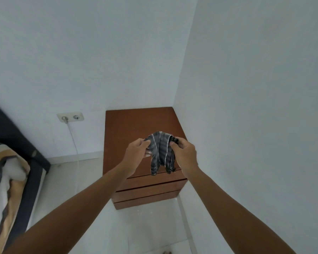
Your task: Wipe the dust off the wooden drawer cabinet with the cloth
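A dark grey striped cloth (161, 152) hangs bunched in the air above the front part of the wooden drawer cabinet (136, 125). My left hand (136, 153) pinches the cloth's left top edge. Its right top edge is pinched by my right hand (184, 152). The cloth's lower ends dangle near the cabinet's front edge; whether they touch the top is unclear. The brown cabinet stands in the room's corner, with several drawer fronts (149, 193) showing below its top.
White walls close in behind and on the right of the cabinet. A wall socket (70, 117) with a white cable (75, 149) is on the left. A bed with a dark frame (17, 171) fills the left edge. Pale floor tiles (149, 228) lie in front.
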